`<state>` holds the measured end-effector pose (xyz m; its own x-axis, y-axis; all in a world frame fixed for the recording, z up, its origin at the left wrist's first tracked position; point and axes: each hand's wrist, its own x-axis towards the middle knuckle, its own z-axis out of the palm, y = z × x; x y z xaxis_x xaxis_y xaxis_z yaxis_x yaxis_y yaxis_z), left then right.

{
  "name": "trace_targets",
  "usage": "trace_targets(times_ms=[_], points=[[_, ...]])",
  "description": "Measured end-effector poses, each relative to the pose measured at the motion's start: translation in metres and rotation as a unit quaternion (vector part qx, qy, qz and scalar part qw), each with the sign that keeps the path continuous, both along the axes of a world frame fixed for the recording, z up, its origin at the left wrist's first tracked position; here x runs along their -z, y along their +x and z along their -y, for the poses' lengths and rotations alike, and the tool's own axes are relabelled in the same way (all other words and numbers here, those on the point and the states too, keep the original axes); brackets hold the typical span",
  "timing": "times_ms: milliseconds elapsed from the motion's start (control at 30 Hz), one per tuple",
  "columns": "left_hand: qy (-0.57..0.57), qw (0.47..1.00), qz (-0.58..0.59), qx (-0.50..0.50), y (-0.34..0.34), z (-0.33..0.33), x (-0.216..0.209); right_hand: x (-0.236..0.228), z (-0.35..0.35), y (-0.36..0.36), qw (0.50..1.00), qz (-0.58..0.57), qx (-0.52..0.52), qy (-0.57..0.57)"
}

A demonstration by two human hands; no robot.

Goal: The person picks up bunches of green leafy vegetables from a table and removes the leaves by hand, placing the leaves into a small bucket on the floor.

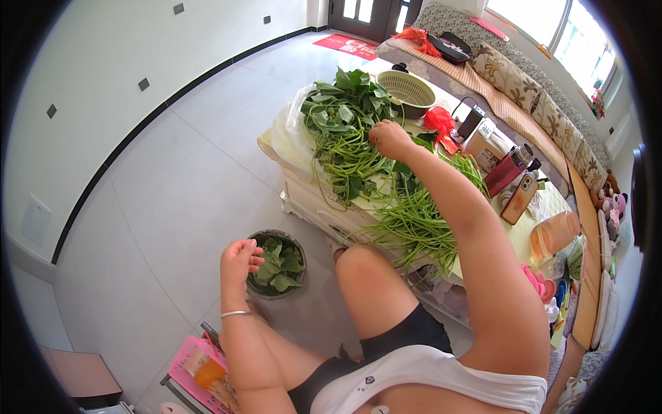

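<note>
Broadly, a pale-yellow-covered table (518, 238) slants across a grey tiled floor (186, 186), with a patterned fabric sofa (448, 22) beyond it, upper right. Long-stemmed green leafy vegetables (345, 145) heap mid-frame, at the right hand (393, 140); its fingers are bent, but whether they pinch a stem cannot be told. Its forearm hides some stems. The left hand (241, 262), loosely curled, seemingly empty, overlaps a round dark bucket (303, 276) of leaves, lower centre-left.
</note>
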<state>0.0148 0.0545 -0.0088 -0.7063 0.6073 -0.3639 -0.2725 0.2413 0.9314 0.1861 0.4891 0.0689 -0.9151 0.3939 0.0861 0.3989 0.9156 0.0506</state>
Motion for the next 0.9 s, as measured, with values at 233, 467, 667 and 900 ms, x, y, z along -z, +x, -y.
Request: trace_targets(times_ms=[233,467,667,900], points=[[-0.022,0.999,-0.019,0.022,0.003,-0.008,-0.002,-0.001,0.006,0.016,0.984,-0.035,-0.142,-0.1],[-0.038,0.998,-0.032,0.045,0.005,-0.011,0.0,0.006,0.019,0.004,0.99,0.017,-0.128,-0.058],[-0.034,0.998,-0.031,0.041,0.005,-0.013,0.0,0.008,-0.009,0.003,0.96,-0.034,-0.047,-0.274],[-0.034,0.997,-0.037,0.056,0.008,-0.017,-0.002,0.001,-0.016,0.007,0.965,-0.009,-0.097,-0.242]])
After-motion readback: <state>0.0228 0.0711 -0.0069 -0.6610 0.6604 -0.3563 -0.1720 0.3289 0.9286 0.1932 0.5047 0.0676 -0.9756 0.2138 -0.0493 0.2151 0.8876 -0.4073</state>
